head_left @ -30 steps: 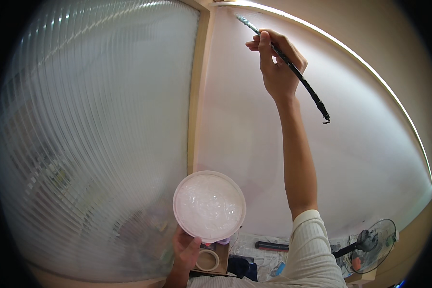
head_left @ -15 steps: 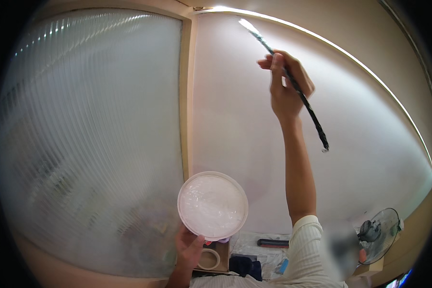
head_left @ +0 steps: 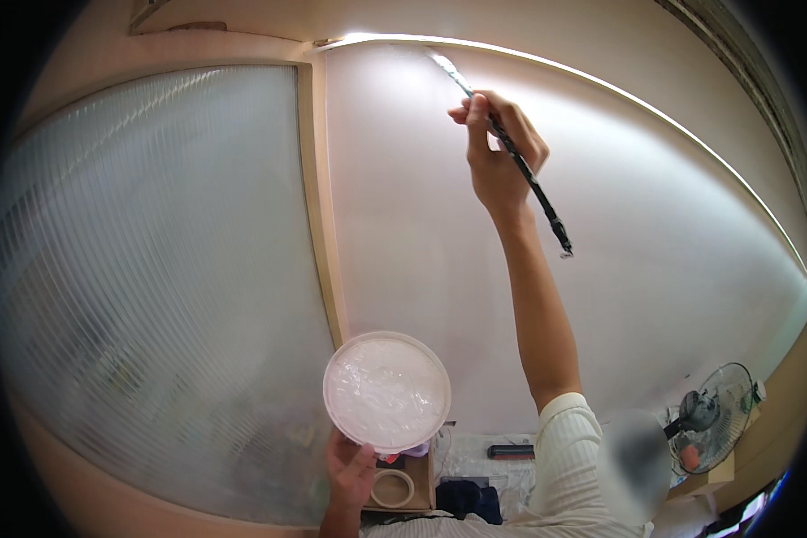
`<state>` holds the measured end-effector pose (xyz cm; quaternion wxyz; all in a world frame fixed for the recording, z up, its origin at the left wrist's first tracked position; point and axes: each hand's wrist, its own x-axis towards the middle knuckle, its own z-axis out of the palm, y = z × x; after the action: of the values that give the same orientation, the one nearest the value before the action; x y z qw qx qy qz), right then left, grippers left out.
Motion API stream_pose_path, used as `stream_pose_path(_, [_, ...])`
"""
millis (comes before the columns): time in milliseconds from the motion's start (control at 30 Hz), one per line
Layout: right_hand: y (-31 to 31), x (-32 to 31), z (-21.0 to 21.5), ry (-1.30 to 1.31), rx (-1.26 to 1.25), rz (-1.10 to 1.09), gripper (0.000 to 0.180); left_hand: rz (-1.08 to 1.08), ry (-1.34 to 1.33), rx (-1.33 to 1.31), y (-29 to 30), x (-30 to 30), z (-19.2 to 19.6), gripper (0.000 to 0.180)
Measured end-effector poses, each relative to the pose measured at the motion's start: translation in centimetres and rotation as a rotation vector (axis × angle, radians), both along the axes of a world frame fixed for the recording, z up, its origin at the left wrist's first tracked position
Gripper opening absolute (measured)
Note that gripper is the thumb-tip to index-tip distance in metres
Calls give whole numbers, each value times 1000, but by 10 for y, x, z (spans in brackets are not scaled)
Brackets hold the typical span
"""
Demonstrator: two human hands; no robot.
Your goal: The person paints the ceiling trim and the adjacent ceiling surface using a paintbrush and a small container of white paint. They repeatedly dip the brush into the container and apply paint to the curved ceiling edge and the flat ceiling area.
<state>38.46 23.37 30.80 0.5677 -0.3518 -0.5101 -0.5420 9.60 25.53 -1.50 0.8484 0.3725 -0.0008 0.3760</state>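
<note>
My right hand [head_left: 502,148] is raised high against the pale wall [head_left: 421,242], its fingers closed round the dark handle of a long paintbrush [head_left: 533,184]. The bristles are coated white and reach the top of the wall, just under the bright light strip [head_left: 547,65]; whether they touch the wall I cannot tell. Low in front of me, my left hand [head_left: 351,471] holds a round white tub [head_left: 387,392] by its near side, thumb at the rim. Glossy white paint shows inside it. Most of the left fingers are hidden beneath the tub.
A ribbed glass panel [head_left: 170,296] in a wooden frame [head_left: 318,206] fills the left. Below are an open box [head_left: 419,475] with a roll of tape [head_left: 392,489], dark cloth [head_left: 466,499] and a dark tool [head_left: 510,452] on plastic sheeting. A fan [head_left: 724,417] stands at right.
The view has shifted, so the wall and frame appear farther left and lower. The brush tip is now closer to the wall's top edge. Both hands keep their grips.
</note>
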Motion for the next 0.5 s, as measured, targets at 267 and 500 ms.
stream_pose_path(267, [18, -18, 3, -85, -35, 67, 4, 17, -2, -1, -3, 1, -2, 60])
stream_pose_path(500, [18, -5, 8, -73, -6, 50, 2, 19, -10, 31, 0, 2, 1, 60])
